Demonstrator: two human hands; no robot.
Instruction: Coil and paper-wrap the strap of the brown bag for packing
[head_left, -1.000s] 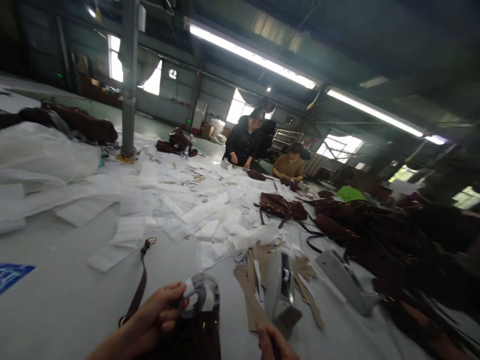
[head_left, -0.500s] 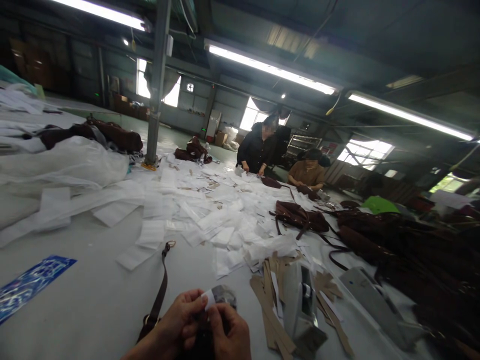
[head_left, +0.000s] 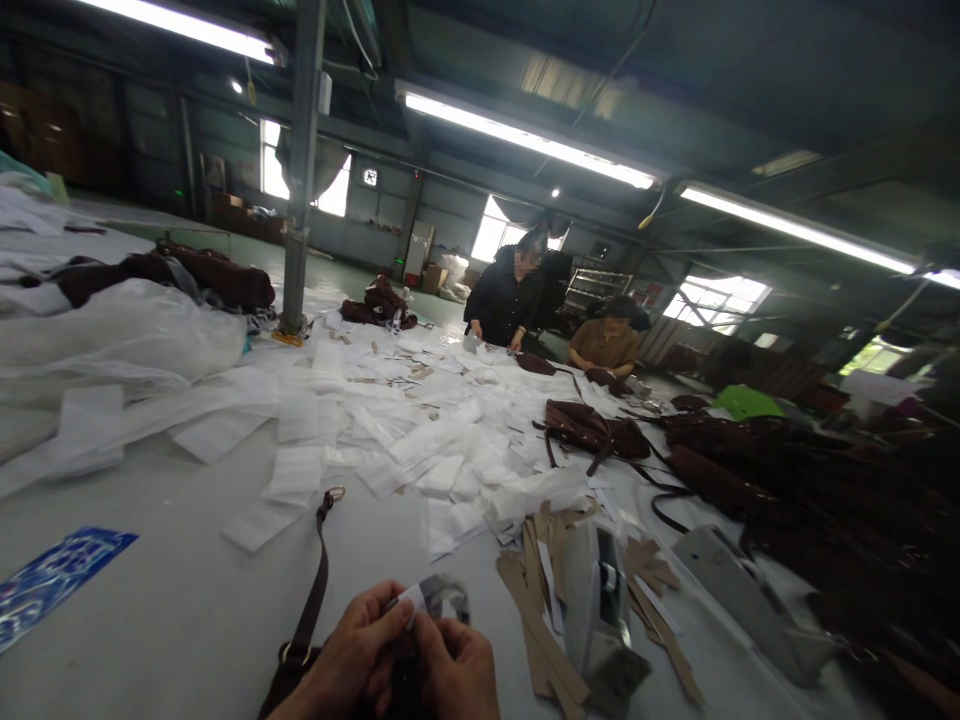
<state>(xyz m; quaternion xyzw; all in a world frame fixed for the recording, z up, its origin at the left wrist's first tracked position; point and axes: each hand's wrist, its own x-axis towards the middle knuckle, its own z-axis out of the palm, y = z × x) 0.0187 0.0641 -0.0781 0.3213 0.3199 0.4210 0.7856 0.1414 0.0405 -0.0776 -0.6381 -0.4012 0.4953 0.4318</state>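
Note:
At the bottom edge my left hand [head_left: 352,655] and my right hand [head_left: 459,668] meet, both pinching a small clear plastic wrap with a white tab [head_left: 436,600]. Under them lies a dark brown bag [head_left: 289,680], mostly hidden. Its brown strap [head_left: 315,580] runs up the grey table to a metal clasp [head_left: 334,493]. A grey tape dispenser [head_left: 600,610] stands just right of my hands, among brown paper strips [head_left: 536,620].
White plastic sleeves [head_left: 420,430] litter the table's middle. Brown bags [head_left: 592,430] pile up on the right. A second dispenser [head_left: 742,600] lies at right. Two people work at the far end. A blue sheet [head_left: 52,575] lies left, a steel post [head_left: 296,170] behind.
My right hand came up from the bottom edge and joined my left on the plastic wrap. The view shifted slightly; the hands now sit lower in frame.

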